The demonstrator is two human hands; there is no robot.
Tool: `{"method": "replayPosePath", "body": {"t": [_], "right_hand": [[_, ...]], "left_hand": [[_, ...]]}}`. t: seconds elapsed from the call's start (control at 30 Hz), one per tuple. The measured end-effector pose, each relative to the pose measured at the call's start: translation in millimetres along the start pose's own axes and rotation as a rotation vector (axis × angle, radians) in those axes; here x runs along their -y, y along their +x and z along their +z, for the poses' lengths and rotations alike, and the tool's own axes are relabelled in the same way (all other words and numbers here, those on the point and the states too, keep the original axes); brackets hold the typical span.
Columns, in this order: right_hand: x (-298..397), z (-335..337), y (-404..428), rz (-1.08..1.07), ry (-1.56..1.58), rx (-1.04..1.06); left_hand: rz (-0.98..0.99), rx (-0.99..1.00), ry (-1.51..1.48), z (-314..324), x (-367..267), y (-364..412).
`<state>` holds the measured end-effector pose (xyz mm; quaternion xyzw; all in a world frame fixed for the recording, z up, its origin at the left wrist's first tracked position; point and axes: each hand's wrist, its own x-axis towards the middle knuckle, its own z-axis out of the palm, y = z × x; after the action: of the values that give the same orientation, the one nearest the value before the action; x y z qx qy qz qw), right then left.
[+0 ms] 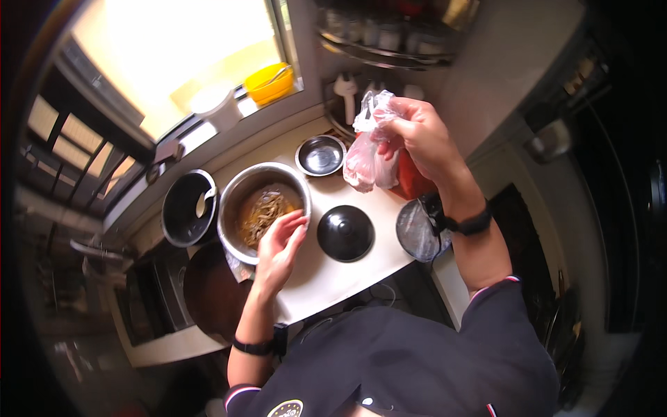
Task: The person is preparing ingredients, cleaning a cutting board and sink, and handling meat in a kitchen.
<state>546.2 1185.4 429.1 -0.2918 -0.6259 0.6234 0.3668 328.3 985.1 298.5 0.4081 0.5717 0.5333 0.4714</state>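
Observation:
My right hand (417, 135) pinches the gathered top of a thin clear plastic bag (369, 156), raised above the counter's back right; something pinkish shows through it. Behind the bag is a red object (411, 174), partly hidden. My left hand (279, 250) is over the near right rim of a steel bowl (229, 240), its fingers loosely curled with nothing seen between them. In that bowl, brownish strips (267, 213) lie in orange-brown liquid. A black domed lid (345, 233) lies on the counter between my hands.
A small metal bowl (320, 156) stands behind the lid. A black bowl with a white spoon (188, 208) is at the left. A round lid or dish (419, 232) lies at the right. A yellow container (269, 86) and a white tub (219, 109) stand on the windowsill.

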Motion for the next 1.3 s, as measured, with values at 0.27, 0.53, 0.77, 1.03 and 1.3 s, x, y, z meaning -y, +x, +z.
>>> {"method": "replayPosePath", "body": {"t": [0.27, 0.53, 0.77, 1.03, 1.3], "right_hand": [[11.3, 147.9, -49.4, 0.041, 0.133, 0.349], [-45.8, 306.1, -65.5, 0.167, 0.124, 0.620], [-184.1, 362.2, -70.4, 0.410, -0.028, 0.338], [-224.9, 358.0, -124.5, 0.527, -0.051, -0.033], [-211.5, 340.8, -143.7, 0.484, 0.000, -0.042]], "left_hand": [[-0.213, 0.163, -1.224, -14.9, 10.5, -38.5], [-0.040, -0.264, -0.978, -173.7, 60.8, -168.6], [0.004, -0.435, -0.798, -291.1, 118.0, -209.1], [-0.157, -0.489, -0.645, -305.1, 148.0, -183.6], [0.160, -0.554, 0.331, -301.6, 129.8, -161.8]]}}
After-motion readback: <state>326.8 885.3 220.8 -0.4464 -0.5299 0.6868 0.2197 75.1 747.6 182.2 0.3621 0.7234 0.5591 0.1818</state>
